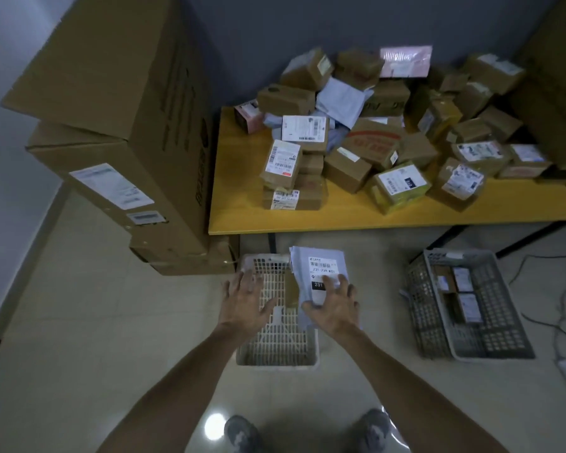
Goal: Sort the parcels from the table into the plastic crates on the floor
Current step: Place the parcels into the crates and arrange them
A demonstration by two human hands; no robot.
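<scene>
A pale mailer parcel (324, 261) lies across the far right corner of the white crate (276, 361). The right hand (335, 308), fingers spread straight, touches the parcel's near edge without clasping it. The left hand (245, 299) hovers released above the crate's left side.

Wearer's body, head-camera view. Shown are the left forearm (190, 371) and right forearm (386, 371), bare along their whole visible length, and the left grip (247, 297) and right grip (335, 308), likewise bare. Below them, the left shoe (242, 434) and right shoe (374, 429): rounded toes in mottled grey fabric (laces and markings too blurred to tell).
</scene>
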